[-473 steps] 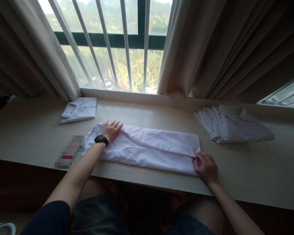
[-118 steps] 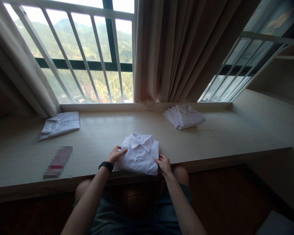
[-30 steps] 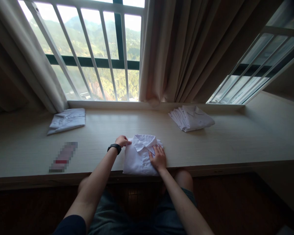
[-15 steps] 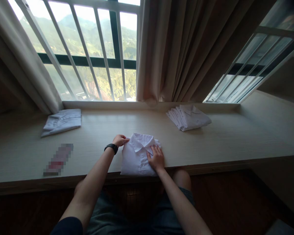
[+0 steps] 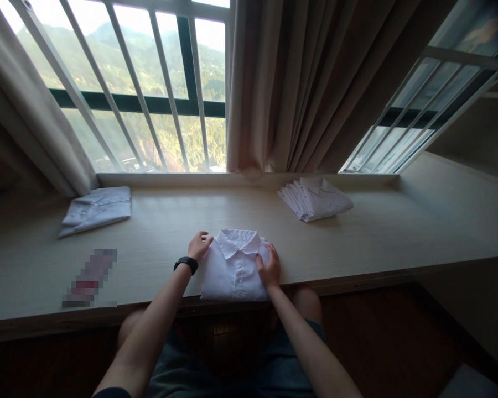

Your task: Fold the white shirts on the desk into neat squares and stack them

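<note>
Daylight came through a barred window point(image 5: 141, 83) with beige curtains point(image 5: 315, 83) above a long pale wooden tabletop point(image 5: 377, 237). Near the back left corner of the tabletop, by the sill, lay one folded white shirt point(image 5: 95, 209). Closer to the front edge on the left lay a small blurred object point(image 5: 89, 278), too unclear to name. At the middle of the front edge sat a folded white shirt with its collar up point(image 5: 232, 265), collar toward the window. The left hand point(image 5: 200, 245), a dark watch point(image 5: 186, 264) on its wrist, touched the shirt's upper left edge beside the collar, its fingers point(image 5: 205, 239) loosely curled against the cloth; whether they pinched it could not be told. The right hand point(image 5: 269, 268) rested on the shirt's right side, fingers point(image 5: 270, 253) spread and laid flat, gripping nothing. Farther right, near the back edge below the curtain, lay a stack of folded white shirts point(image 5: 315, 198), well apart from the hands.
</note>
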The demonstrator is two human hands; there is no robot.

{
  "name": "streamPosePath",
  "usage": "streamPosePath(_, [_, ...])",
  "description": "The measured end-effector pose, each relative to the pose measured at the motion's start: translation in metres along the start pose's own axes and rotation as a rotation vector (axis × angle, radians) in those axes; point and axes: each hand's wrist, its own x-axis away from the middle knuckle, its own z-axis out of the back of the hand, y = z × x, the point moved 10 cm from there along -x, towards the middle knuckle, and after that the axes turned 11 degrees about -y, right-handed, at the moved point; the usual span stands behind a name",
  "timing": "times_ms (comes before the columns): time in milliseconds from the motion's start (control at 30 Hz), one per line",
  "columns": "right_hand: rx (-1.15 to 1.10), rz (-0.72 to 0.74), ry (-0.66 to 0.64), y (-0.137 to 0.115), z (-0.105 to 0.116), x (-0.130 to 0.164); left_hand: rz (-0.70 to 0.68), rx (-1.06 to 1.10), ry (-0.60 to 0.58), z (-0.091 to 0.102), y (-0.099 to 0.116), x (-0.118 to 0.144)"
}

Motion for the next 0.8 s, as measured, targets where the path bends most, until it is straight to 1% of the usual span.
streamPosePath(67, [0.016,-0.054,-0.008,0.001,0.003,-0.006,-0.105,-0.075,0.048,-0.005,0.015,0.017])
streamPosePath(100, [0.061,-0.041,-0.035,-0.005,0.001,-0.009,-0.182,-0.146,0.062,-0.012,0.025,0.027])
streamPosePath(133, [0.124,0.000,-0.075,-0.015,-0.003,-0.011,-0.265,-0.238,0.065,-0.022,0.036,0.038])
streamPosePath(200, [0.269,0.114,-0.178,-0.040,-0.017,-0.012,-0.408,-0.450,0.030,-0.050,0.050,0.058])
streamPosePath(267, [0.389,0.181,-0.281,-0.055,-0.034,-0.009,-0.461,-0.601,-0.031,-0.077,0.049,0.069])
streamPosePath(333, [0.458,0.175,-0.371,-0.057,-0.049,-0.007,-0.458,-0.673,-0.067,-0.091,0.041,0.071])
streamPosePath(400, [0.481,0.139,-0.447,-0.050,-0.058,-0.008,-0.445,-0.698,-0.071,-0.095,0.034,0.070])
streamPosePath(500, [0.436,0.117,-0.521,-0.039,-0.061,-0.013,-0.414,-0.686,-0.075,-0.090,0.030,0.065])
streamPosePath(533, [0.407,0.110,-0.523,-0.036,-0.059,-0.016,-0.396,-0.678,-0.057,-0.086,0.031,0.064])
streamPosePath(600, [0.369,0.074,-0.492,-0.031,-0.052,-0.022,-0.382,-0.678,0.024,-0.075,0.038,0.063])
streamPosePath(667, [0.402,0.030,-0.456,-0.025,-0.049,-0.024,-0.424,-0.703,0.097,-0.070,0.048,0.066])
streamPosePath(700, [0.439,0.011,-0.453,-0.023,-0.050,-0.023,-0.448,-0.720,0.100,-0.071,0.051,0.066])
streamPosePath(733, [0.479,-0.004,-0.462,-0.021,-0.053,-0.021,-0.458,-0.732,0.078,-0.075,0.051,0.065])
streamPosePath(800, [0.536,-0.025,-0.494,-0.017,-0.061,-0.017,-0.423,-0.739,0.005,-0.083,0.042,0.059])
